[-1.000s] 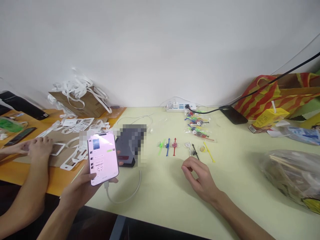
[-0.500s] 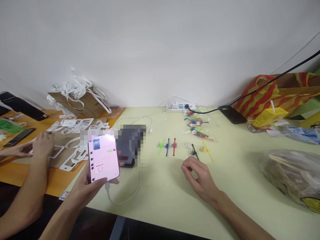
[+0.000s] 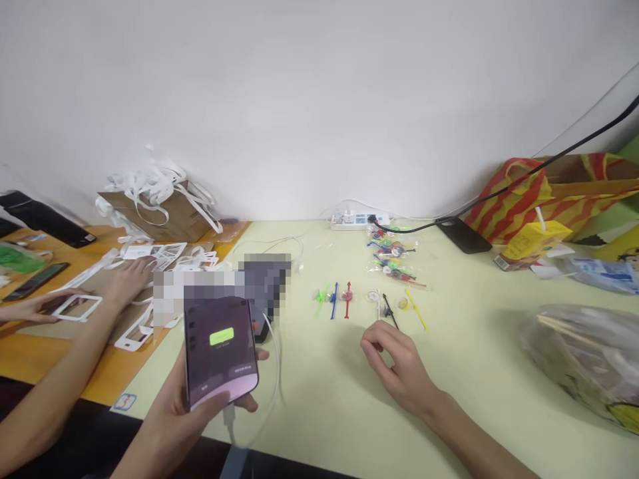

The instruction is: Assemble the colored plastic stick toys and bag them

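Lowered nearer, the phone [image 3: 219, 351] sits clamped in the left hand [image 3: 192, 399] — screen up; right hand [image 3: 399, 369] rests loosely curled, empty, fingers together.

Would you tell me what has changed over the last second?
The left hand drew the phone nearer, and its screen went from pale pink to dark with a green button. A co-worker's hand slid right over the white frames. The right hand and the coloured sticks stayed put.
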A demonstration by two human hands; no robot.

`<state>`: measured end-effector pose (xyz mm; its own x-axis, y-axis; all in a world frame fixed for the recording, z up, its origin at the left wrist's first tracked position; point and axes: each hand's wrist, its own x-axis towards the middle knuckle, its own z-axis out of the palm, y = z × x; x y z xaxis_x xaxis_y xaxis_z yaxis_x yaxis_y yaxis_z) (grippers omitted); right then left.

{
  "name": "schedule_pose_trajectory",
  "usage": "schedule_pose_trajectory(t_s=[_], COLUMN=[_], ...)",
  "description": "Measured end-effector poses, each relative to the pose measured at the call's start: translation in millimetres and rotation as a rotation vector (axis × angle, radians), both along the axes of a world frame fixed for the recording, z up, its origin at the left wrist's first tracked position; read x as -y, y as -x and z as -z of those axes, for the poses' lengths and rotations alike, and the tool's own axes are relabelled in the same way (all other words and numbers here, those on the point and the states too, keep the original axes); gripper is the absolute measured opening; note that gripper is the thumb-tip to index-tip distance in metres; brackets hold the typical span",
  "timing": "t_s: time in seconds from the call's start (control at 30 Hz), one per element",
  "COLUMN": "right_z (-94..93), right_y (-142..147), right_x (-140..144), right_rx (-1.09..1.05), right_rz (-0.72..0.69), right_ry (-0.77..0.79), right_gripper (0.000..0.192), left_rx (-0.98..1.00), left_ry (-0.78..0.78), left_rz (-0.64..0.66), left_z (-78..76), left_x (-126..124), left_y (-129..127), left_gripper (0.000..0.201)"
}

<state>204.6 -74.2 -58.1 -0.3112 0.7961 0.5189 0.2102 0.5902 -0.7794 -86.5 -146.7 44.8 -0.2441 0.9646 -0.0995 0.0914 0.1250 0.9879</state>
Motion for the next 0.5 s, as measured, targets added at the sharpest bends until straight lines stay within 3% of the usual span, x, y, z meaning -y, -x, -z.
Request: schedule_pose_trajectory(t_s=[0.13,0.5], right_z=[-1.3,1.0], right_y=[-1,-1], right_x=[0,0], right_rx=[-0.004,0.022], right_rz=[-0.006,-0.017], right_ry=[-0.011,-0.047], right_gripper=[0.016,0.015], left_rx=[-0.049,0.117], left_ry=[0.054,0.156], left_rz=[0.004,0.105], left_z=[-5.2,-5.0], left_x=[14,33], left_y=[-15,-40], left_gripper=[0.070,0.075])
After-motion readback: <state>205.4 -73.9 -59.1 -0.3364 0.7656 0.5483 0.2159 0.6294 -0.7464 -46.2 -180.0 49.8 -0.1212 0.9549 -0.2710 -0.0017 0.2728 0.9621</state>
